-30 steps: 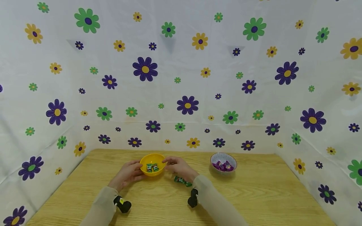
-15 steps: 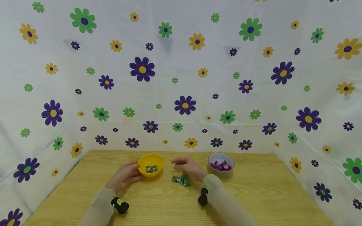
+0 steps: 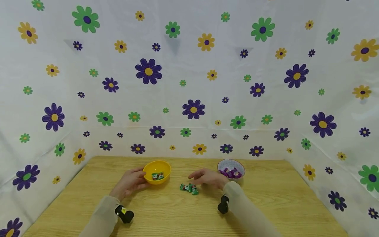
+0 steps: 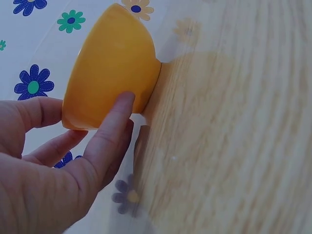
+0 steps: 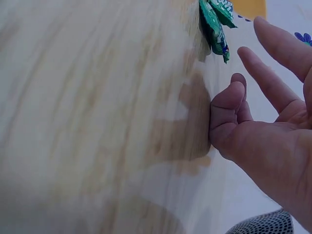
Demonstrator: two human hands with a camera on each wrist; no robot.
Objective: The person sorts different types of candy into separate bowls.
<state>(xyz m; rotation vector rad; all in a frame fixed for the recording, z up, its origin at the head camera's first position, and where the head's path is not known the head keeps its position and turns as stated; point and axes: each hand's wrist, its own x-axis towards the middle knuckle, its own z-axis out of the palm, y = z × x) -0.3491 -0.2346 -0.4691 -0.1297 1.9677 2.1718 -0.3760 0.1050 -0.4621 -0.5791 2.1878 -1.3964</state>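
My left hand (image 3: 128, 182) holds the left side of a yellow bowl (image 3: 165, 171) standing on the table. In the left wrist view, fingers (image 4: 46, 111) meet its rim while another digit lies along the outer wall. A few green wrapped candies (image 3: 158, 176) lie inside. To the right of the bowl are more green wrapped candies (image 3: 189, 188) on the wood. My right hand (image 3: 208, 177) hovers just right of these, its fingers loosely bent and holding nothing. In the right wrist view, the green candies (image 5: 214, 27) are apart from the fingertips.
A pale speckled bowl (image 3: 232, 163) with a reddish rim stands behind my right hand, with purple wrapped candies (image 3: 231, 172) in it. The wooden table (image 3: 171, 214) is enclosed by a white flower-print cloth (image 3: 124, 105) at the back and both sides.
My right hand has left the yellow bowl's right side and moved rightward, past the loose green candies, which now show more fully. The left hand stays at the bowl.
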